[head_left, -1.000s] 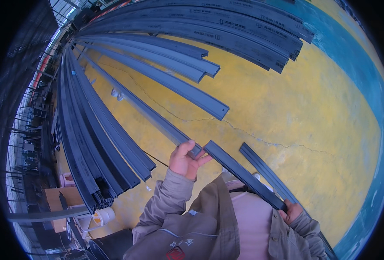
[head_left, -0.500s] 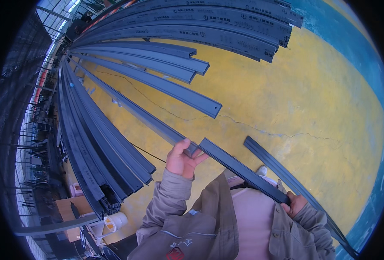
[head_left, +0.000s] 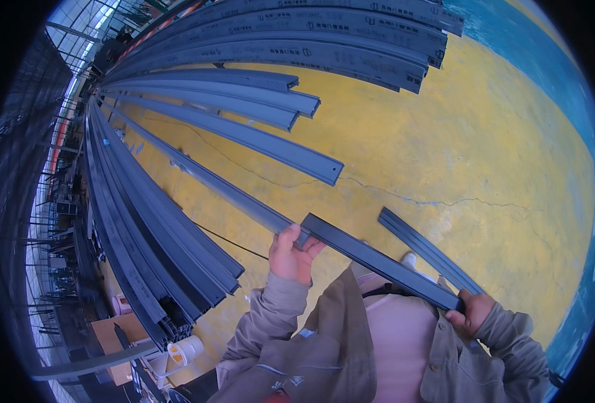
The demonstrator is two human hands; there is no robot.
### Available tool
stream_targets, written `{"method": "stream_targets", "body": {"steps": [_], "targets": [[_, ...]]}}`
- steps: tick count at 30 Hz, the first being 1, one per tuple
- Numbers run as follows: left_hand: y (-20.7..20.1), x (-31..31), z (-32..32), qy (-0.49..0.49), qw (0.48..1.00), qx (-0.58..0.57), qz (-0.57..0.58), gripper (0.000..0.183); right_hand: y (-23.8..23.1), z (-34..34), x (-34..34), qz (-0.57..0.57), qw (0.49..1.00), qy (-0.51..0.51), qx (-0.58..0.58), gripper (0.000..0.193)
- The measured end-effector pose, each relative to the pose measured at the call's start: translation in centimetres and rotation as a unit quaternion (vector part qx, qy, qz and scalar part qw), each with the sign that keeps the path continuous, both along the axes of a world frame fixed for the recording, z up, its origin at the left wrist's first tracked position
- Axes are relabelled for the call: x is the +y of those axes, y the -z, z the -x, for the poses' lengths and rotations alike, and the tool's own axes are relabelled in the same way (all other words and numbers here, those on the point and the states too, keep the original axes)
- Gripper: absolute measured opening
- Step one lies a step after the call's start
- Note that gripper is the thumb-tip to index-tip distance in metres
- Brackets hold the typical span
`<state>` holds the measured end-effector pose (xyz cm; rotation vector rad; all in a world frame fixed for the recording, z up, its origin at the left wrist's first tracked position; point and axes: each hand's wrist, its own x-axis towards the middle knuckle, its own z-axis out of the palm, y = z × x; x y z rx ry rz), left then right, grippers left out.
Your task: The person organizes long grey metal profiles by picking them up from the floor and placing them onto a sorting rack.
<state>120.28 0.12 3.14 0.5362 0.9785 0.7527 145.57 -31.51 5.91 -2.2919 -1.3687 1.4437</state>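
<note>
My left hand (head_left: 292,256) is closed round the near end of a long grey metal profile (head_left: 223,188) that runs away to the far left. Its thumb lies on top, and the fingers reach underneath toward a shorter dark grey profile (head_left: 381,260). That shorter piece slants across in front of my body, its far end beside the long profile's end; whether the two touch I cannot tell. My right hand (head_left: 472,314) grips the shorter profile's near end. Beyond that hand, a separate ribbed profile (head_left: 428,248) extends diagonally, partly hidden by my right hand and sleeve.
Stacked long profiles (head_left: 176,248) lie at left, with others (head_left: 244,127) ahead and printed-film-covered ones (head_left: 297,50) at the back. A white bucket (head_left: 186,350) and a cardboard box (head_left: 113,336) stand lower left. The yellow floor (head_left: 438,148) has a crack and a teal border.
Both hands have shifted a little to the right, the right one also slightly upward. The shorter profile's far end has moved slightly left, and its near end slightly right.
</note>
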Motion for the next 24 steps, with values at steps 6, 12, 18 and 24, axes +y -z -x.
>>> {"method": "stream_targets", "body": {"steps": [6, 12, 18, 24], "targets": [[-0.7, -1.4, 0.5, 0.011, 1.0, -0.022, -0.011, 0.028, -3.2, 4.3, 10.9, -0.011, 0.999, -0.025, -0.016, 0.066], [-0.5, -2.9, -0.7, 0.017, 0.999, -0.042, -0.029, 0.032, 0.0, 9.0, 24.1, -0.193, 0.979, -0.005, 0.062, 0.046], [-0.1, -4.3, -0.6, 0.145, 0.988, -0.045, 0.036, 0.034, 1.4, 8.2, 21.6, -0.261, 0.964, -0.057, -0.014, 0.036], [-8.9, 1.3, 2.5, 0.654, 0.701, 0.209, -0.193, 0.035, -0.4, 4.1, 10.0, -0.228, 0.969, -0.037, -0.084, 0.024]]}}
